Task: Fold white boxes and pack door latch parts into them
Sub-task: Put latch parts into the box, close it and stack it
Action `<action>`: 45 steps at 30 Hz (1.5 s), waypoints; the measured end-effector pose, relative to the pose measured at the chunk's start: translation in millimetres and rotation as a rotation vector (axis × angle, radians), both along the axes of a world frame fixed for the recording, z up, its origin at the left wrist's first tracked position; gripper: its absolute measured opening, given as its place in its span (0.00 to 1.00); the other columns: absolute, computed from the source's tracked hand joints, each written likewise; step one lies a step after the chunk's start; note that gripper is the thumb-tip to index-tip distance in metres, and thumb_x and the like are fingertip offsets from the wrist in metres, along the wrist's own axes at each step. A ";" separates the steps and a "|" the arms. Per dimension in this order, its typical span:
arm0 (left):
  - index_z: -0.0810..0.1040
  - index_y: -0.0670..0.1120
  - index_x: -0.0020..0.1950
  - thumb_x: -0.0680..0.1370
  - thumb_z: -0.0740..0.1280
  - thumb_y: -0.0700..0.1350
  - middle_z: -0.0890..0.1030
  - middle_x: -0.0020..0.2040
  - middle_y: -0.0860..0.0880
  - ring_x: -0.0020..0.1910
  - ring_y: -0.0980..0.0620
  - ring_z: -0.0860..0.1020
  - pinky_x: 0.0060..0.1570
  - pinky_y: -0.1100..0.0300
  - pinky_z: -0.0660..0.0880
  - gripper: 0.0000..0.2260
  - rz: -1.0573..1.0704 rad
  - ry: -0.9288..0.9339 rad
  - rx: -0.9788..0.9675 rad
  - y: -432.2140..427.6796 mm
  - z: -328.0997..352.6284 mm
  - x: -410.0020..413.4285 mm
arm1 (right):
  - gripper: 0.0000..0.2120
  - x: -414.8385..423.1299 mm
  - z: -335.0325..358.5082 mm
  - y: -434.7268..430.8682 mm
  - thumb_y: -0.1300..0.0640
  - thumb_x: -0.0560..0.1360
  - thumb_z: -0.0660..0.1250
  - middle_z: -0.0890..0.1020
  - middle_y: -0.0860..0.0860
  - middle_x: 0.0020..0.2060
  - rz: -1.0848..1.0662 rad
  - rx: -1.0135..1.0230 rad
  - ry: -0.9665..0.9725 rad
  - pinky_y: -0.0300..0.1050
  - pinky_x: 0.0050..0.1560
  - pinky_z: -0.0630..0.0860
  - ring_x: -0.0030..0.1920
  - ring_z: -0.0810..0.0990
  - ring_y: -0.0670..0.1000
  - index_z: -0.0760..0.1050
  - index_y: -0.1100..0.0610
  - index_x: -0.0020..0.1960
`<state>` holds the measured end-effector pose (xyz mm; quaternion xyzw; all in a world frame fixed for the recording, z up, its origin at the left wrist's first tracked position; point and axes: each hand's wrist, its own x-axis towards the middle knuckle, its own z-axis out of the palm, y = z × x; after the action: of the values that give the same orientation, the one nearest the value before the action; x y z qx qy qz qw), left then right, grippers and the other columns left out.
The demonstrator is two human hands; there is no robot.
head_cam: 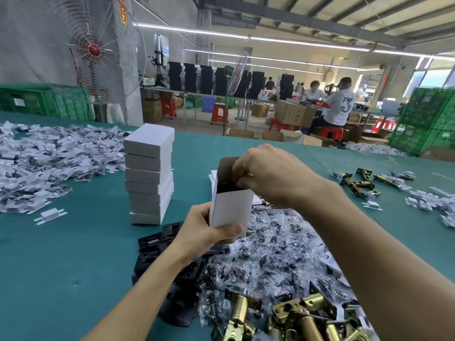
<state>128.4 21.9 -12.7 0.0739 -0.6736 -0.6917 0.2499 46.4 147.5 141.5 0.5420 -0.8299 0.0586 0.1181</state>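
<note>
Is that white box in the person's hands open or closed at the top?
Open. The white box shows a dark inside, its top flap stands up, and the right hand is at the mouth.

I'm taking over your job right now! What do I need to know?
Left hand grips the open white box upright near its bottom.
Right hand is curled at the box's open top; what it pinches is hidden.
Done: a stack of closed boxes stands on the table, left of the held box.
Left: finish and close this box, then more. Brass latches, small bags of parts and black plates lie in front.
</note>
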 end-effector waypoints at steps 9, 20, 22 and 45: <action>0.85 0.46 0.40 0.63 0.81 0.37 0.84 0.39 0.43 0.39 0.50 0.81 0.38 0.55 0.79 0.10 0.182 0.147 -0.111 -4.1 7.8 -0.7 | 0.07 20.8 0.8 26.2 0.57 0.80 0.65 0.82 0.49 0.43 0.202 -0.268 0.204 0.48 0.45 0.72 0.48 0.74 0.53 0.82 0.50 0.51; 0.86 0.52 0.44 0.61 0.82 0.43 0.86 0.44 0.43 0.44 0.42 0.84 0.44 0.48 0.84 0.14 0.148 0.062 -0.077 0.1 6.1 -0.3 | 0.11 5.2 -7.8 -0.7 0.60 0.77 0.65 0.79 0.51 0.43 0.034 -0.154 0.244 0.45 0.43 0.61 0.48 0.73 0.56 0.82 0.47 0.53; 0.87 0.51 0.45 0.61 0.84 0.42 0.86 0.45 0.43 0.46 0.37 0.83 0.46 0.44 0.83 0.16 0.151 0.035 -0.044 -1.0 4.6 -1.1 | 0.11 0.2 -10.7 0.4 0.59 0.78 0.64 0.80 0.52 0.45 0.014 -0.172 0.194 0.46 0.43 0.64 0.51 0.75 0.57 0.82 0.47 0.54; 0.86 0.49 0.47 0.60 0.80 0.46 0.86 0.46 0.46 0.46 0.48 0.85 0.40 0.53 0.83 0.17 0.181 0.036 0.031 -1.1 9.8 -4.6 | 0.11 -65.5 -143.2 36.0 0.49 0.80 0.66 0.82 0.47 0.53 -0.138 0.131 -0.044 0.40 0.53 0.76 0.51 0.79 0.47 0.79 0.44 0.61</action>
<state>123.9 20.8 -2.8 0.1259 -0.6487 -0.6778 0.3223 -19.1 183.5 -1.7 0.4887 -0.8698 0.0076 0.0679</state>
